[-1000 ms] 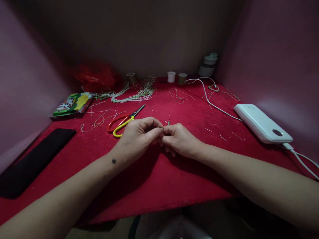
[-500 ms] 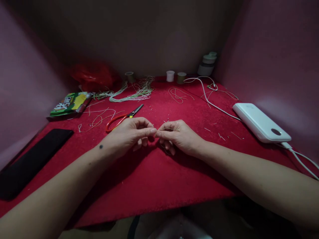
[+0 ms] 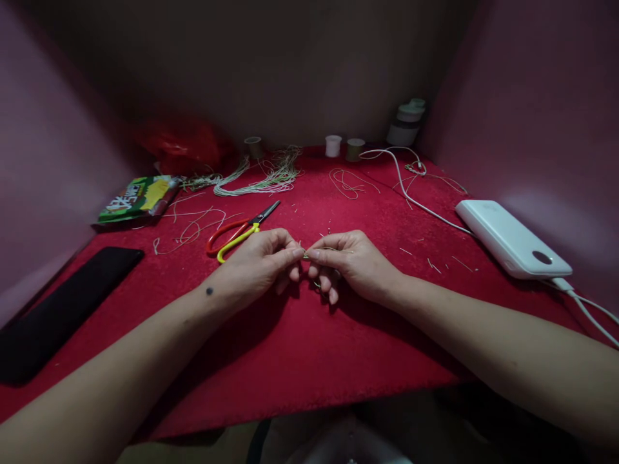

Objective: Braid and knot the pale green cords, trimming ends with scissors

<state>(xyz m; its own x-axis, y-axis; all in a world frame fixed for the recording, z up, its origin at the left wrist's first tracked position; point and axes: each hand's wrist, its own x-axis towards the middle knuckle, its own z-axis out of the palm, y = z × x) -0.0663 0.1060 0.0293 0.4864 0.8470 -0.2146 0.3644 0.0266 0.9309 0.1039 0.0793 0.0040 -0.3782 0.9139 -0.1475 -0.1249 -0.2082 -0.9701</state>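
Note:
My left hand (image 3: 268,258) and my right hand (image 3: 343,261) meet over the middle of the red cloth, thumbs and index fingers pinched. Between the fingertips shows a short greenish bit of thin cord (image 3: 305,256), gripped from both sides. A strand of it runs back over my right index finger, and a loop hangs below among the curled right fingers. Just behind my left hand lie scissors (image 3: 236,237) with one red and one yellow handle, blades pointing away to the right. Fine detail of the cord is hidden by my fingers.
The red cloth (image 3: 290,361) bears a phone-like black slab (image 3: 72,309), a snack packet (image 3: 140,198), a cord bundle (image 3: 261,188), loose cords (image 3: 191,232) and clippings (image 3: 432,264). Spools (image 3: 333,146), a red bag (image 3: 186,145) and a bottle (image 3: 406,122) stand behind; a white power bank (image 3: 510,238) lies right.
My left hand has shifted slightly right, uncovering the scissors' yellow handle. My fingertips have parted a little, and the greenish cord now shows between them. The view has moved slightly.

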